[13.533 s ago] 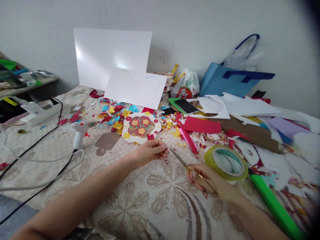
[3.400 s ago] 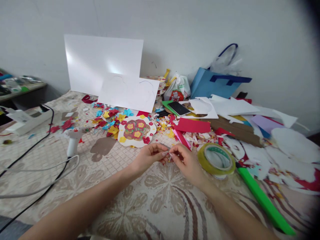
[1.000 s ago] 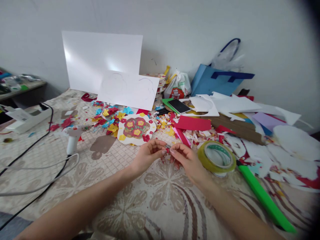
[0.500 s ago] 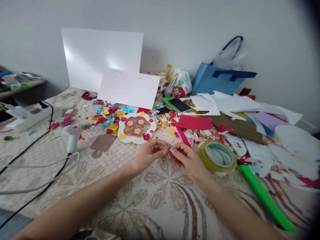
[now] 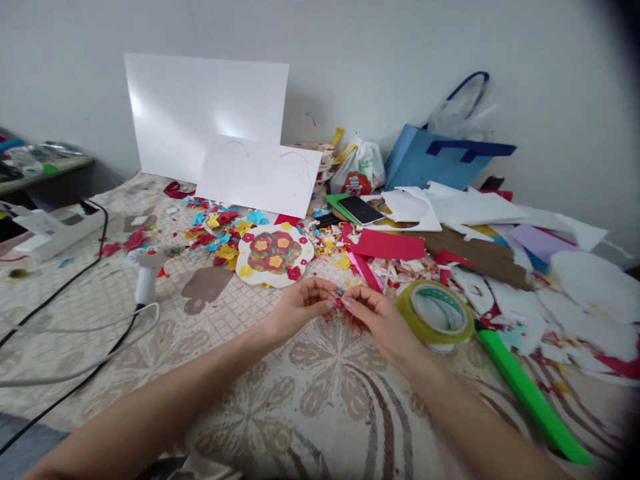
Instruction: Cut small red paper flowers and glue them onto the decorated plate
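Between my fingertips is a small red piece [image 5: 339, 303], too small to make out clearly. My left hand [image 5: 306, 301] pinches it from one side with thumb and fingers. From the other side my right hand [image 5: 373, 310] pinches at the same piece, its fingers curled in close to the left ones. Just beyond my hands lies a white scalloped plaque [image 5: 243, 248] decorated with yellow and red flowers on a reddish-brown middle. A big roll of yellowish tape [image 5: 413, 320] lies right beside my right hand.
A white glue gun [image 5: 147, 277] with its cord stands at left. Paper flowers [image 5: 227, 253] and scraps are heaped behind the plaque. A green-handled cutter [image 5: 530, 393] lies at right. Red paper strips [image 5: 390, 244], a phone [image 5: 361, 209], a white board [image 5: 210, 113] and a blue bag [image 5: 415, 157] are farther back.
Almost nothing differs. Both hands stay pinched together at the same spot around the small red piece, and the view has shifted very slightly.
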`<state>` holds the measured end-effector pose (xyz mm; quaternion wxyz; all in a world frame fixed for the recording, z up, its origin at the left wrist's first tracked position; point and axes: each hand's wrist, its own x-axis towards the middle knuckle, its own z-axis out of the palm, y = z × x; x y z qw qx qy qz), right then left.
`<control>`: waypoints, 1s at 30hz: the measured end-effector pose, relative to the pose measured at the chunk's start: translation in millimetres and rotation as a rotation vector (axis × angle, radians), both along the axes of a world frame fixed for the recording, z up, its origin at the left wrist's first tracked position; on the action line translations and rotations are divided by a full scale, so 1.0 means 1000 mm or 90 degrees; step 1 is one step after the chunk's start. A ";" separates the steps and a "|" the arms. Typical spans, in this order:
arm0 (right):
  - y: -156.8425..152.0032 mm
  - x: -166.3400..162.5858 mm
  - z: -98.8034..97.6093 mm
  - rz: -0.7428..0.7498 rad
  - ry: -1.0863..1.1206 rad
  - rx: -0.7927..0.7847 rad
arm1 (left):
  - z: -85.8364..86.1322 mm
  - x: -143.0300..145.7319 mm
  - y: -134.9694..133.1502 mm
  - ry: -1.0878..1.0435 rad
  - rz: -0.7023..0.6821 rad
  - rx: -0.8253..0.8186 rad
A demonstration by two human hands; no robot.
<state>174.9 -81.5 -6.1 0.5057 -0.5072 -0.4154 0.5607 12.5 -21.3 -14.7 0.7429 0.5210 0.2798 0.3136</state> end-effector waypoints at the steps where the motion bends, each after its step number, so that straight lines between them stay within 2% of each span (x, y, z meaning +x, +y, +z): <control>1: 0.000 0.000 0.000 0.001 -0.002 0.000 | 0.000 0.000 0.000 0.001 0.000 0.000; 30: -0.001 0.007 0.000 0.043 -0.145 0.032 | 0.004 0.000 0.000 0.034 -0.020 0.003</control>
